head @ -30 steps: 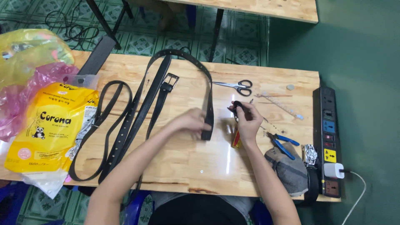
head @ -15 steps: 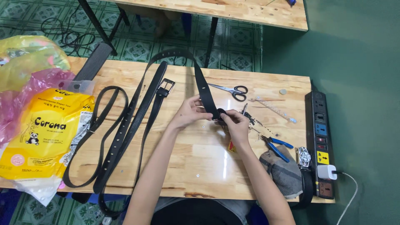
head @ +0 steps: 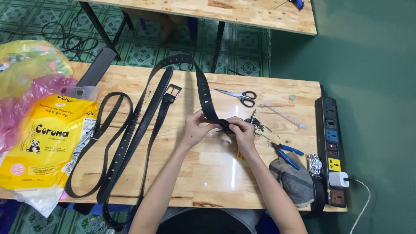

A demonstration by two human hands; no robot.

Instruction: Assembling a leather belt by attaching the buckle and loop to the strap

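A long black leather belt (head: 200, 82) with punched holes arches across the wooden table (head: 208, 173). Its near end lies between my two hands at the table's middle. My left hand (head: 195, 128) pinches the strap just left of that end. My right hand (head: 241, 131) closes over the end itself, hiding what is there. A second black belt with a metal buckle (head: 173, 92) lies to the left, and more black straps (head: 117, 147) loop beside it.
Scissors (head: 239, 96), blue-handled pliers (head: 287, 154), a thin rod (head: 282, 115), a grey cloth (head: 294, 180) and a wristwatch (head: 315, 164) lie on the right. A black power strip (head: 333, 143) lines the right edge. A yellow packet (head: 45, 143) and plastic bags (head: 26, 82) fill the left.
My right hand put down the red-handled tool and came over to the belt end. Both hands now grip the strap, which has shifted toward the table's middle.
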